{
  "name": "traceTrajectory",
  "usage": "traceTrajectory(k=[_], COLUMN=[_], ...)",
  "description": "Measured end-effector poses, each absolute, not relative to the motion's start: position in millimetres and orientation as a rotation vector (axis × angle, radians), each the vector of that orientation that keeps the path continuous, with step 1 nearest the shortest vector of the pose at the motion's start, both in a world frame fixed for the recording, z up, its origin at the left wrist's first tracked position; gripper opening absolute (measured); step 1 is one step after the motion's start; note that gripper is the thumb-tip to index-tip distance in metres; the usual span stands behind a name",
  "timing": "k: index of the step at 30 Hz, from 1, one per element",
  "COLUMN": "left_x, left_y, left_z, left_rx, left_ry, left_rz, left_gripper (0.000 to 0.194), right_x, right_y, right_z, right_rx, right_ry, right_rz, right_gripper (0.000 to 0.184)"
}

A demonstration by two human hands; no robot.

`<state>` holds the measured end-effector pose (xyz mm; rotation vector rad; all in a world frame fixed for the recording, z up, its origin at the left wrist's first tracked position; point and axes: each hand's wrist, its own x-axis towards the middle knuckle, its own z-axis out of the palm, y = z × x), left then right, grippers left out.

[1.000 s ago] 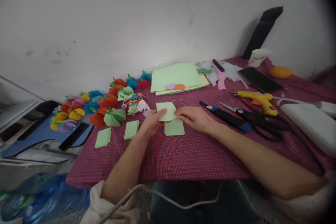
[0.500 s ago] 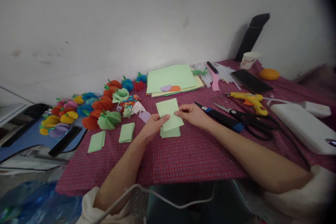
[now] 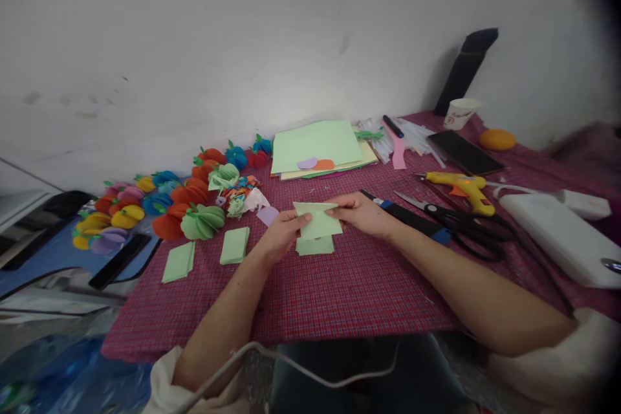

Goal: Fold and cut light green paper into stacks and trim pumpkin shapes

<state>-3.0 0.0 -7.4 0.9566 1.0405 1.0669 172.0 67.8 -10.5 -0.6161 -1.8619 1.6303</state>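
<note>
Between my two hands is a light green paper sheet, its top edge bent over toward me. My left hand pinches its left side, thumb on the front. At the upper right, my right hand grips the same sheet with thumb and fingers. Just below it, partly covered, more light green paper lies on the checkered tablecloth. Two small stacks of green paper, a nearer one and another, rest left of my left hand.
Colourful paper pumpkins crowd the left, beside paper scraps. Large green sheets lie at the back against the wall. On the right are a box cutter, black-handled scissors, a yellow glue gun, a phone and a paper cup.
The sheet in my hands stood flat and tall; its upper part is now folded over and it looks shorter. My right hand has shifted slightly, with its fingers behind the top edge.
</note>
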Motion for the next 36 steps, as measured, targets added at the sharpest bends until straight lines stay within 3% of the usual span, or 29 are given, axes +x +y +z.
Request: traceTrajectory(k=[4,11,36], left_x=[-4,-7,-4], left_y=[1,4,-1], left_z=[-6,-11,0], left_rx=[1.060,1.302,1.011], left_ry=[1.085,1.272,1.065], left_rz=[1.127,1.193,1.251], left_gripper=[0.036,0.023,0.012], right_x=[174,172,170], right_y=[68,70,66], right_z=[-8,-11,-7], right_rx=[-0.648,-0.690,-0.690], right_ry=[-1.864,-1.862,-1.524], right_rz=[1.640,1.567,1.837], right_gripper=[0.022,0.022,0.019])
